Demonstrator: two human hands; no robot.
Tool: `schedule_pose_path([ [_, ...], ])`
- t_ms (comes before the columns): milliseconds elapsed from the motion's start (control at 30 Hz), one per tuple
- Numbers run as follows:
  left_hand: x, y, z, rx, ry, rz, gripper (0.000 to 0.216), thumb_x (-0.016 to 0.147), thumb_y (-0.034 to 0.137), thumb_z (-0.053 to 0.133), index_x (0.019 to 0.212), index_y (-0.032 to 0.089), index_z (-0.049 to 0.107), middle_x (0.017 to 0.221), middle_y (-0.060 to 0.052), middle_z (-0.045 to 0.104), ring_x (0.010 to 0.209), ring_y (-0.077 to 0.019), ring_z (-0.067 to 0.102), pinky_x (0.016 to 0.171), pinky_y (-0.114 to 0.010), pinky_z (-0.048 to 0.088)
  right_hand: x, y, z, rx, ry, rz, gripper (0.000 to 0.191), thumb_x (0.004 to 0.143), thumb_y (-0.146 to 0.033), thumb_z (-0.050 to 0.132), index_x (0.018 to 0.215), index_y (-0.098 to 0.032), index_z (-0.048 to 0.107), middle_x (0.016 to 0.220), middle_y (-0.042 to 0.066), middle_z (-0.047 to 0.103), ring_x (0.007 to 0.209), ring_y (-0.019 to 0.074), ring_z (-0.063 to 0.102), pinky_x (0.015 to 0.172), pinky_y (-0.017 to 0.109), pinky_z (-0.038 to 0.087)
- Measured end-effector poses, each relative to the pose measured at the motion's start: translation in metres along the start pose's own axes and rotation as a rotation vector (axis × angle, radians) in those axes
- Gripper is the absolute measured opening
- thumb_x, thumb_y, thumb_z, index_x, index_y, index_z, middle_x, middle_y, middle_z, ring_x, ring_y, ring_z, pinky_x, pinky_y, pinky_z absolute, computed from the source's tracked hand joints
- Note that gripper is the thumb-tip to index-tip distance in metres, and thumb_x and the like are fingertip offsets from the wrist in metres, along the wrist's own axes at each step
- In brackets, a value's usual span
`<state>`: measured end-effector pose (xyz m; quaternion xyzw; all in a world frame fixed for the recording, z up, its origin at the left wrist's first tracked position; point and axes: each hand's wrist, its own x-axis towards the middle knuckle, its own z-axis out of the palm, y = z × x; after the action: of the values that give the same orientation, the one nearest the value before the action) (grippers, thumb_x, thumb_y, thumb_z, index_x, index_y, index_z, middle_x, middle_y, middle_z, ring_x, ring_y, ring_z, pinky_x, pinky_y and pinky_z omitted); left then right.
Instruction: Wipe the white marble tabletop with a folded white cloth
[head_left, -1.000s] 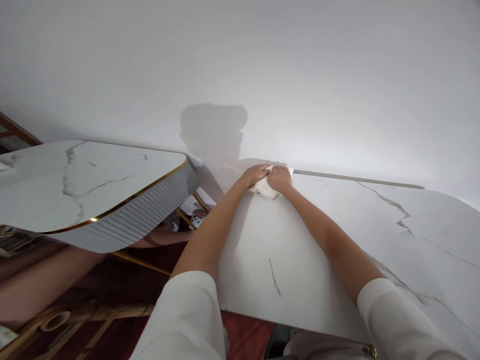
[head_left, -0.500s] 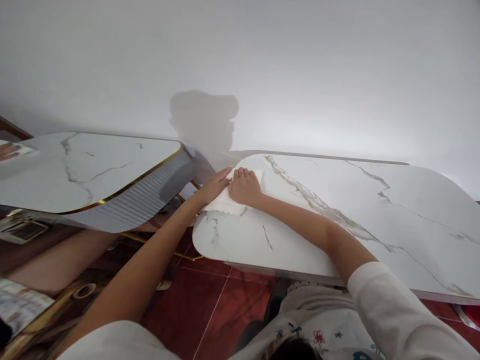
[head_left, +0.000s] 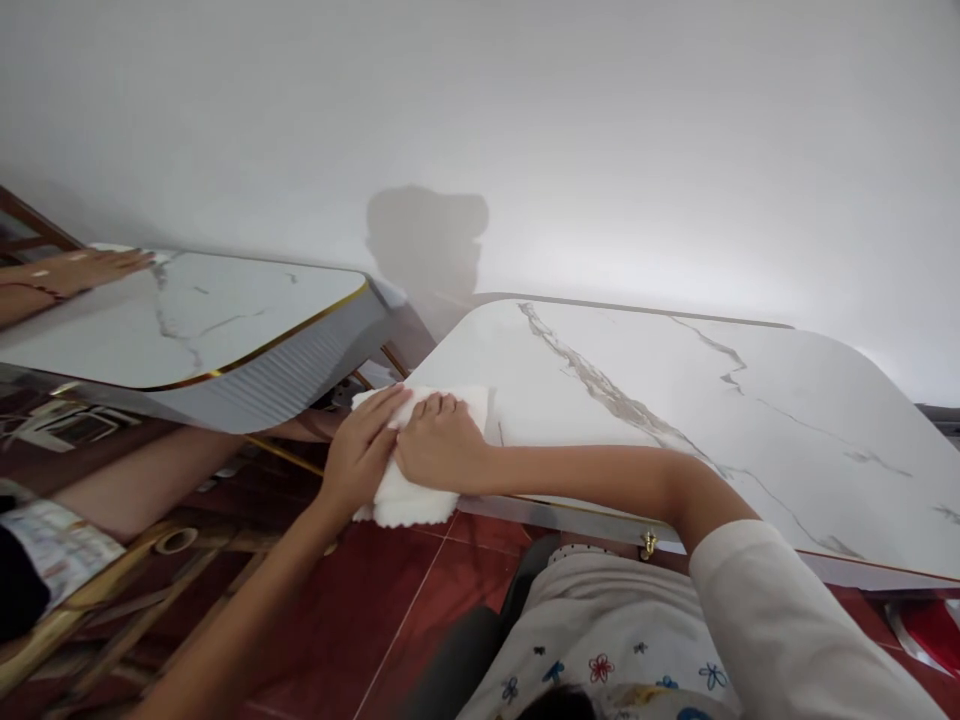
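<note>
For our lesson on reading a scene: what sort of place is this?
An indoor room, perhaps in a home: it has marble-patterned tables by a pale wall, a red tiled floor and what looks like a bamboo seat frame.

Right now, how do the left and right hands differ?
The left hand lies extended, while the right hand is curled. The left hand is on the cloth's left part; the right hand is further right on it. The left forearm comes up over the floor, whereas the right forearm crosses the table. Both hands are bare and rest on the same cloth.
</note>
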<state>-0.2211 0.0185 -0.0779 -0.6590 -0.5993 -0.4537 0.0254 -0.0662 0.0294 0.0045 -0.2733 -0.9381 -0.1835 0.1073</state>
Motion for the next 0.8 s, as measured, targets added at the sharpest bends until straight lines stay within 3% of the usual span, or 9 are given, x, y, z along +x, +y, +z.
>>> schedule_pose_path([
  [67,-0.008,0.017,0.001,0.06,0.003,0.047,0.052,0.095,0.042,0.023,0.135,0.022,0.05,0.142,-0.008,0.051,0.134,-0.0229,0.044,0.115,-0.042,0.033,-0.013,0.006,-0.003,0.015,0.002,-0.022,0.049,0.096,-0.027,0.039,0.126,0.011,0.05,0.124,0.034,0.056,0.109,0.0332,0.057,0.087,0.047,0.047],
  [167,0.004,0.035,0.011,0.188,-0.141,0.093,0.054,0.095,0.039,0.023,0.135,0.015,0.05,0.141,-0.012,0.051,0.134,-0.0248,0.043,0.115,-0.044,0.032,-0.024,0.026,-0.007,0.033,-0.036,-0.022,0.047,0.095,-0.025,0.042,0.124,0.01,0.053,0.124,0.032,0.057,0.111,0.0317,0.057,0.089,0.044,0.046],
  [233,0.025,0.042,0.022,0.251,-0.251,0.108,0.055,0.094,0.037,0.023,0.136,0.012,0.048,0.143,-0.013,0.049,0.136,-0.0249,0.041,0.115,-0.044,0.031,-0.023,0.045,-0.008,0.042,-0.071,0.037,0.044,0.095,-0.023,0.041,0.124,0.009,0.053,0.127,0.03,0.056,0.114,0.0303,0.054,0.094,0.042,0.044],
  [333,0.07,0.048,0.046,0.271,-0.314,0.13,0.054,0.093,0.032,0.024,0.137,0.008,0.045,0.146,-0.014,0.046,0.137,-0.0248,0.038,0.114,-0.044,0.03,-0.009,0.08,-0.008,0.09,-0.145,0.202,0.041,0.095,-0.018,0.038,0.127,0.004,0.052,0.132,0.025,0.055,0.121,0.0291,0.05,0.101,0.041,0.039],
  [433,0.119,0.047,0.069,0.244,-0.285,0.164,0.051,0.092,0.027,0.025,0.134,0.01,0.047,0.142,-0.014,0.05,0.134,-0.0243,0.042,0.113,-0.043,0.031,0.014,0.114,-0.004,0.175,-0.178,0.338,0.037,0.095,-0.018,0.037,0.123,-0.003,0.056,0.13,0.019,0.057,0.123,0.0273,0.049,0.103,0.039,0.037],
  [600,0.181,0.028,0.1,0.12,-0.225,0.211,0.047,0.091,0.025,0.028,0.129,0.015,0.053,0.137,-0.01,0.055,0.13,-0.0224,0.046,0.113,-0.04,0.033,0.053,0.15,0.015,0.2,-0.061,0.52,0.039,0.095,-0.021,0.034,0.123,-0.005,0.056,0.132,0.018,0.057,0.128,0.0266,0.046,0.107,0.038,0.032],
  [800,0.231,0.004,0.126,0.004,-0.162,0.182,0.049,0.09,0.025,0.031,0.131,0.013,0.054,0.141,-0.01,0.052,0.133,-0.0213,0.044,0.114,-0.037,0.032,0.089,0.187,0.04,0.153,0.039,0.525,0.042,0.096,-0.023,0.032,0.124,-0.004,0.056,0.137,0.018,0.054,0.131,0.0267,0.043,0.109,0.038,0.028],
])
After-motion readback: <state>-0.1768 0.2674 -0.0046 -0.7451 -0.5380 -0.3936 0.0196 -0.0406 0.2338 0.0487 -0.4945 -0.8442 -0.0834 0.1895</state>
